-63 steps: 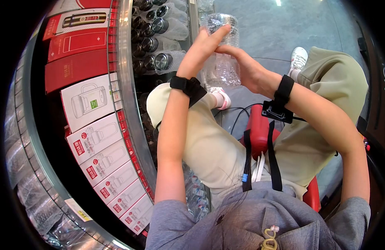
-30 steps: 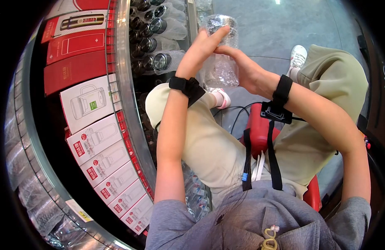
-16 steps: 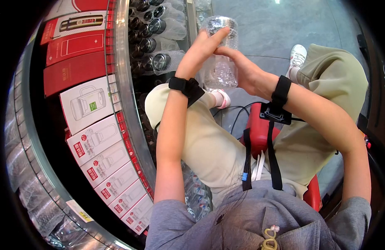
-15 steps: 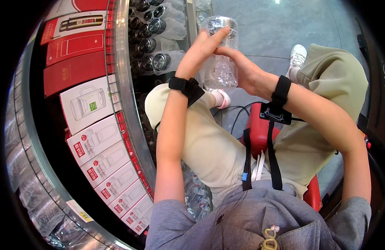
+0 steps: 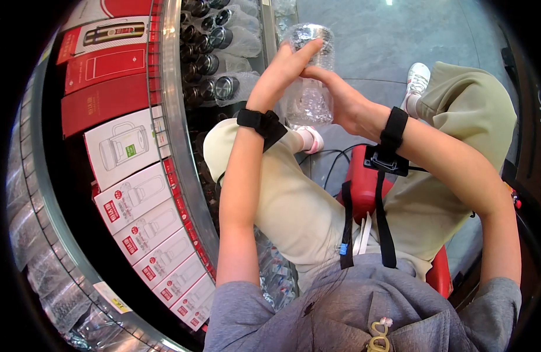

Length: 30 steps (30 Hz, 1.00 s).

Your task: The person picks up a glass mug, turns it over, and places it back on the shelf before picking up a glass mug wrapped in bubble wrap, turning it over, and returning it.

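Note:
Ahead of me, both hands hold a clear bottle [image 5: 316, 104] wrapped in bubble wrap, its silvery lid end pointing away from me. Fingers of my left hand [image 5: 282, 73] close around its left side, the thumb or a finger lying across the upper part near the lid. My right hand [image 5: 346, 102] grips the right side, with some fingers hidden behind the wrap. On the shelf just left of my hands stand several wrapped bottles with dark lids [image 5: 226, 87]. Black straps with small devices circle both wrists.
A wire-edged shelf at left holds red boxes [image 5: 106, 101] and white boxes with bottle drawings [image 5: 143, 193]. Plastic-wrapped items [image 5: 65, 287] lie at the far left. Between my legs is a red object [image 5: 364, 182] with a black strap. A dark cable [image 5: 335, 154] runs over the grey floor [image 5: 376, 35].

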### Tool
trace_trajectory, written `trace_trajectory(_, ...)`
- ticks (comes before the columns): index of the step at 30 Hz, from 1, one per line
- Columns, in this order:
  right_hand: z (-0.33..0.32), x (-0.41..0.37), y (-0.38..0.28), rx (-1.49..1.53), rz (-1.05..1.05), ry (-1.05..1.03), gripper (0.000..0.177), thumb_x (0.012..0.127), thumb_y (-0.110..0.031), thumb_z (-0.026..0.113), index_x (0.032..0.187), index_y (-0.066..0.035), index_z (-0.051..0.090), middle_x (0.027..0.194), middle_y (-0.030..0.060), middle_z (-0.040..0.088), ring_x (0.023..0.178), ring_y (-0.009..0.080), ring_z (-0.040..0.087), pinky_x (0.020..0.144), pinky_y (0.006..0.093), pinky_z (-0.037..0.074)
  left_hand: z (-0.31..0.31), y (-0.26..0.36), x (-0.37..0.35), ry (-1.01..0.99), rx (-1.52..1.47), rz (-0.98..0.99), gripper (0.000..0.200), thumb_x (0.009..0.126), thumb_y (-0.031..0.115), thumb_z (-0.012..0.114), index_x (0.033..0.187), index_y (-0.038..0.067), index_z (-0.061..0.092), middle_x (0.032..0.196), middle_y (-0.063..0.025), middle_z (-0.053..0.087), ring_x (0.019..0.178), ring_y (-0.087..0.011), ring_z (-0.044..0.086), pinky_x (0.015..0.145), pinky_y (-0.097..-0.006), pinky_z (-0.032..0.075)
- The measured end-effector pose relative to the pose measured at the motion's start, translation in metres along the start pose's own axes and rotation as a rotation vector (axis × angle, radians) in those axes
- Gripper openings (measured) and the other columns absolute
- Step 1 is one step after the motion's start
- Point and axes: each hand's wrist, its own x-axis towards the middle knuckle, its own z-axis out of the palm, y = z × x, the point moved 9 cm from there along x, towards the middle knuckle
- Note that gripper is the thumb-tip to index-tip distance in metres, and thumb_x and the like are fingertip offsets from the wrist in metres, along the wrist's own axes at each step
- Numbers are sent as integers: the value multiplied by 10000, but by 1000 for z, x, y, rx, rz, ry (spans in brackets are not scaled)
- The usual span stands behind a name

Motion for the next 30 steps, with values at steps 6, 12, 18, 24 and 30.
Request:
trace_trajectory(6,1,-1,-5,7,-44,0,510,778,-377,568,1163,-52,492,1099,100,544,990,197,540,829,342,455,-3,7,1,52,-15,114,590,771,436,586,1091,-47,478,908,-78,536,832,-149,496,739,-270,418)
trace_trajectory(12,6,-2,-7,14,-65,-44,494,798,-381,547,1174,-65,489,1120,78,544,1010,184,533,846,340,445,-5,12,-7,66,-18,74,615,761,442,602,1132,-26,459,977,-70,521,897,-150,475,787,-277,386)
trace_trajectory(18,5,-2,-7,-40,-53,-34,490,810,-399,524,1188,-91,482,1132,55,542,1024,168,531,858,343,441,-2,8,-7,-11,-71,52,672,756,472,613,1224,22,438,1148,-72,501,1071,-169,439,931,-298,316)
trace_trajectory(24,6,-2,-6,-45,-64,-50,505,809,-413,518,1198,-94,474,1145,55,535,1036,172,526,872,349,429,-4,2,-3,4,-51,32,659,761,466,610,1223,28,440,1136,-66,507,1059,-163,443,925,-296,320)
trace_trajectory(30,3,3,-3,-67,-47,-35,546,794,-428,528,1221,-95,455,1169,65,521,1060,180,511,897,364,406,-4,-3,0,0,-50,50,641,764,465,606,1209,28,456,1119,-60,519,1046,-160,452,918,-298,327)
